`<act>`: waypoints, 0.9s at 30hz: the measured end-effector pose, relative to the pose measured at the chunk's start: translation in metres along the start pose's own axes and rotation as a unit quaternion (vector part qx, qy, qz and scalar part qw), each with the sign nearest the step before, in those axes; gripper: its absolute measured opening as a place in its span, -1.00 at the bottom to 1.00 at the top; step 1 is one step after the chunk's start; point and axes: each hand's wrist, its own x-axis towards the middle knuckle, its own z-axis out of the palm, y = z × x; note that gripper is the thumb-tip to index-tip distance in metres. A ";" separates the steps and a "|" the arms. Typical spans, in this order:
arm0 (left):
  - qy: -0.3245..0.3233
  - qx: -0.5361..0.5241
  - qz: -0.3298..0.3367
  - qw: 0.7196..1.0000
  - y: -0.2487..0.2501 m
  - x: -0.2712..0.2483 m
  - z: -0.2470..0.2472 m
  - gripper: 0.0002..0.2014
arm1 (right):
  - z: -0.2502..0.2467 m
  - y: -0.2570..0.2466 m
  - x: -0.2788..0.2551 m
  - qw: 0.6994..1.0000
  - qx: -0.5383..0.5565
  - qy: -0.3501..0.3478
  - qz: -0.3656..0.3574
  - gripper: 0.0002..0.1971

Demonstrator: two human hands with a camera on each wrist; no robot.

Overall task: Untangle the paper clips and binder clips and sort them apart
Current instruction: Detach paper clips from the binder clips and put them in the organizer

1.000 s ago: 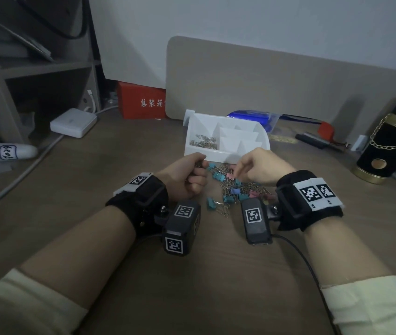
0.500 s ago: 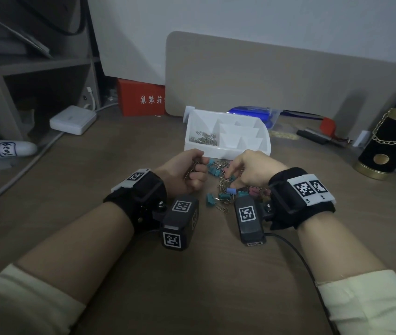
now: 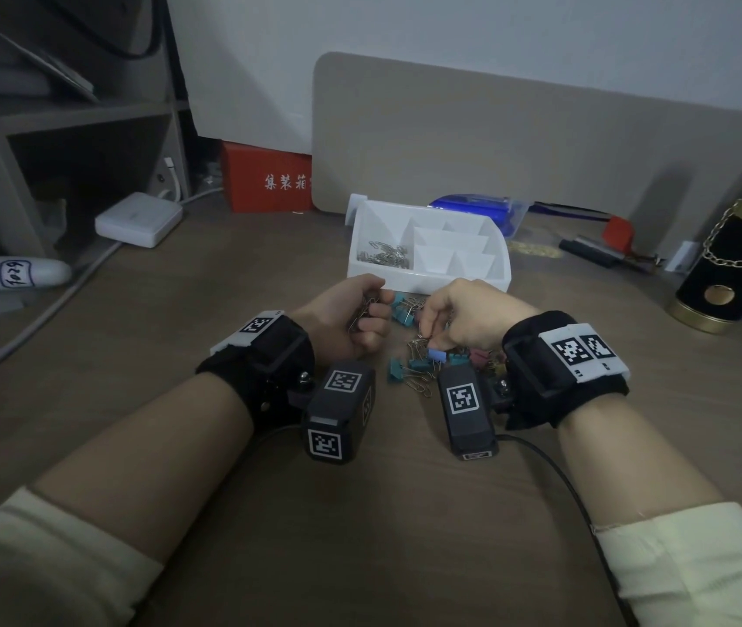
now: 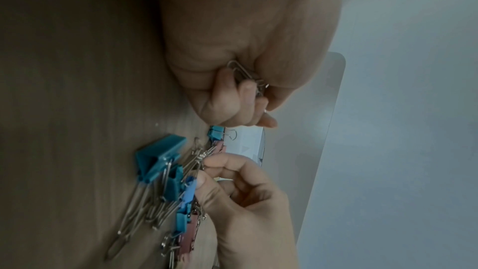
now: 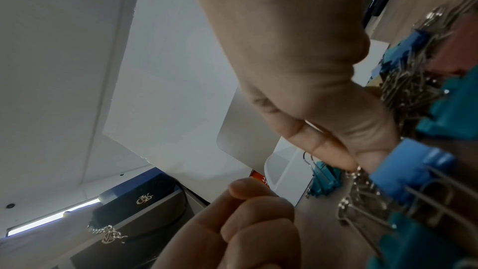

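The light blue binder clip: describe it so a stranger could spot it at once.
On the desk, before the white organizer, lies a clip pile. The light blue binder clip sits just under the right hand; its neighbours are teal or pink.

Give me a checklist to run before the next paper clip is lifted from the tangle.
1. Left hand grips collected silver paper clips: ok.
2. Right hand pinches a clip in the mixed tangled pile: ok.
3. Pinched clip free of the light blue binder clip: cannot tell.
4. White divided plastic organizer behind the pile, clips only in its left compartment: ok.
5. Binder clips sorted apart: not ok.
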 end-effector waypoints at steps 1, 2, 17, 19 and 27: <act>0.001 0.000 0.000 1.000 0.000 0.000 0.000 -0.65 | 0.001 0.000 0.000 1.000 0.003 0.004 0.001 -0.84; 0.001 -0.001 0.001 1.000 0.000 0.000 0.000 -0.65 | 0.001 0.000 0.001 1.000 0.007 0.009 0.003 -0.84; -0.006 0.000 -0.001 1.000 0.000 0.001 0.000 -0.65 | 0.001 -0.004 -0.003 1.000 -0.027 -0.006 -0.002 -0.91; -0.007 0.000 -0.002 1.000 0.000 0.000 0.000 -0.65 | 0.000 -0.006 -0.003 0.999 -0.040 -0.010 0.000 -0.85; -0.001 -0.005 0.001 1.000 0.000 0.001 0.000 -0.65 | 0.002 -0.007 -0.003 0.996 -0.083 -0.006 -0.010 -0.85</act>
